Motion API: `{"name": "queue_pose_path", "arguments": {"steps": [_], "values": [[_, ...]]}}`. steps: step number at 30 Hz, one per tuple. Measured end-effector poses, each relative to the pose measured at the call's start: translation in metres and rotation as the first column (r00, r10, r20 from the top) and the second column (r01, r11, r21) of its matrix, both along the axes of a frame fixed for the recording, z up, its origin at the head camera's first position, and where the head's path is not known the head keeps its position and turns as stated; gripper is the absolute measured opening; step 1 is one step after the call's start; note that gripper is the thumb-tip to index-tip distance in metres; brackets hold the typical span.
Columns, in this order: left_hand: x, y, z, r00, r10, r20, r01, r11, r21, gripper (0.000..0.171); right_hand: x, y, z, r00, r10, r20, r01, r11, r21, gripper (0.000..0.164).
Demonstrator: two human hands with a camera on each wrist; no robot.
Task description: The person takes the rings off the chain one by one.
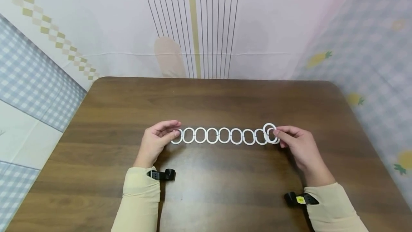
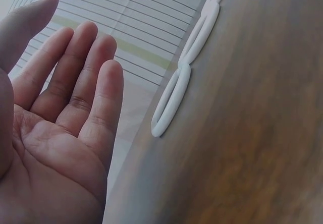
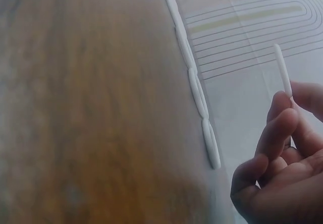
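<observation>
A chain of white oval rings (image 1: 218, 135) lies in a straight row from left to right across the middle of the wooden table. My right hand (image 1: 299, 148) pinches a separate white ring (image 1: 269, 124) between thumb and fingertips, overlapping the chain's right end in the head view. The right wrist view shows this held ring (image 3: 283, 71) edge-on and raised apart from the row. By the chain's left end is my left hand (image 1: 151, 146). Its fingers (image 2: 103, 98) are extended and the palm holds nothing, with the end ring (image 2: 174, 100) a short way off.
The brown wooden table (image 1: 225, 99) has rounded far corners. Behind it hangs a pale patterned cloth (image 1: 273, 28), with blue checked cloth (image 1: 370, 56) at the sides. Black wrist cameras (image 1: 164, 175) sit on both beige sleeves (image 1: 138, 196).
</observation>
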State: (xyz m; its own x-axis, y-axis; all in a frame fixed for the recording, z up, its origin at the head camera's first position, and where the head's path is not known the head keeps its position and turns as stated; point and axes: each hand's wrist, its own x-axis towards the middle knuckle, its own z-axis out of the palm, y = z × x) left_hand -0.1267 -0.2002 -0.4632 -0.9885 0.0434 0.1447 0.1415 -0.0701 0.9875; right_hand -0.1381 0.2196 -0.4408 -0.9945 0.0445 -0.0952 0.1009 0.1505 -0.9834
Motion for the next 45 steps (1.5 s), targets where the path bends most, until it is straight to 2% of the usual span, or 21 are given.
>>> {"name": "queue_pose_path", "arguments": {"steps": [5,14,22,28,32,45], "values": [[0.003,-0.003,0.000,1.000,0.007,0.009,-0.007,1.000,0.002,0.037,-0.002,0.000,-0.005,1.000,-0.006,0.003,0.006,1.000,0.002,0.004],[0.001,-0.003,-0.002,1.000,0.011,0.000,-0.011,1.000,-0.002,0.037,-0.005,0.002,-0.010,1.000,-0.020,0.011,0.020,1.000,0.001,0.004],[-0.002,0.000,-0.001,1.000,0.011,0.005,-0.011,1.000,-0.004,0.037,-0.005,0.006,-0.013,0.999,-0.029,0.035,0.025,0.994,0.107,0.008],[-0.004,0.002,-0.001,1.000,0.001,0.008,-0.001,1.000,-0.002,0.036,-0.004,0.010,-0.015,0.997,-0.035,0.064,0.024,0.986,0.166,0.017],[-0.005,0.002,-0.002,1.000,0.003,0.006,-0.003,1.000,-0.001,0.036,-0.005,0.011,-0.016,0.998,-0.019,0.064,0.008,0.985,0.172,0.021],[-0.004,0.000,-0.005,1.000,0.004,-0.001,-0.004,1.000,0.000,0.035,-0.006,0.011,-0.018,0.998,-0.003,0.069,-0.008,0.987,0.158,0.015]]}}
